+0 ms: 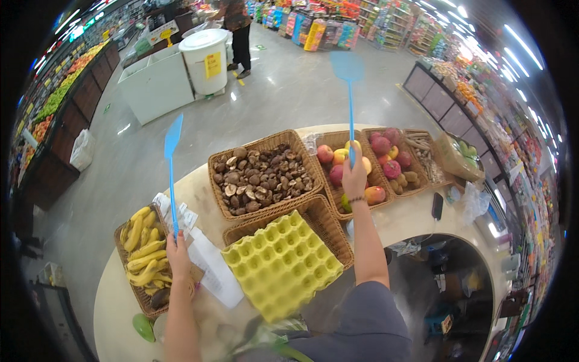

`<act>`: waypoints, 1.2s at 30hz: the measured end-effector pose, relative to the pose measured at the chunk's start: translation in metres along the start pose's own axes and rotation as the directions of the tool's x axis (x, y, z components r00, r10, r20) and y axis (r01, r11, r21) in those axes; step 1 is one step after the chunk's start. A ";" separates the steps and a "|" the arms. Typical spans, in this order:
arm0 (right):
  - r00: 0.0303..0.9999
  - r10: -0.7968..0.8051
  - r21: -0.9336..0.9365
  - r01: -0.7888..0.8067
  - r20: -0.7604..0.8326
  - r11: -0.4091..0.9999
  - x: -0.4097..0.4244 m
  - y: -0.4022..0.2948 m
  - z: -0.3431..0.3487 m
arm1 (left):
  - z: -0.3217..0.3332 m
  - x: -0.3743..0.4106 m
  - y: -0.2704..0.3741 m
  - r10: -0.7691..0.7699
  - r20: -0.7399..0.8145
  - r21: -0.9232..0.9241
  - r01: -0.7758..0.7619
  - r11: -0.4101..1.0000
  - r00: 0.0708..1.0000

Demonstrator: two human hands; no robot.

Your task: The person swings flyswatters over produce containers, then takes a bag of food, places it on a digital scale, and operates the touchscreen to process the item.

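Note:
My left hand (179, 257) grips the handle of a blue plastic fly swatter (172, 145), held upright beside a wicker basket of bananas (145, 253). In my right hand (354, 174) is a second blue fly swatter (348, 68), its head raised over the far side of the counter. That hand is above a wicker basket of apples, mangoes and other fruit (338, 156). Between my arms, a yellow egg tray (285, 262) with no eggs leans on a wicker basket (323, 217). Beyond it, another basket holds dried mushrooms (262, 176).
The curved counter (113, 298) bears white papers (215, 271), a green mango (144, 327), a black phone (437, 206) and a plastic bag (476, 201). Further right stand baskets of dragon fruit (391, 169) and roots (420, 149). A person (237, 36) stands beyond a lidded white bin (206, 63).

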State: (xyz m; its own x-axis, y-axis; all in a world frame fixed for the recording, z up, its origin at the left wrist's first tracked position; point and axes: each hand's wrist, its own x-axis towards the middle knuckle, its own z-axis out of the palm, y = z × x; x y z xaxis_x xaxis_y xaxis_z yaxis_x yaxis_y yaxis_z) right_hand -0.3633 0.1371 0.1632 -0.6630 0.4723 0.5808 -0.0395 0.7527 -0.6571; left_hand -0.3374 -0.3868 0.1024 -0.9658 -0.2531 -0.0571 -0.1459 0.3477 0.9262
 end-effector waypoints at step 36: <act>0.921 -0.168 0.714 -0.147 0.351 0.685 -0.249 -0.264 0.025 | -0.091 -0.234 -0.004 0.064 -0.376 -0.178 -0.140 0.974 0.924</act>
State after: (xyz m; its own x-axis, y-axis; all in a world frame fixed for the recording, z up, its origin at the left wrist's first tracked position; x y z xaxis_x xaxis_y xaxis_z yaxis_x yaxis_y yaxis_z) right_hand -0.2063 -0.1907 0.1803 -0.8664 0.1482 0.4769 -0.4631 0.1186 -0.8783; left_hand -0.0915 -0.4114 0.1459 -0.8212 -0.5514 0.1467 0.0312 0.2133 0.9765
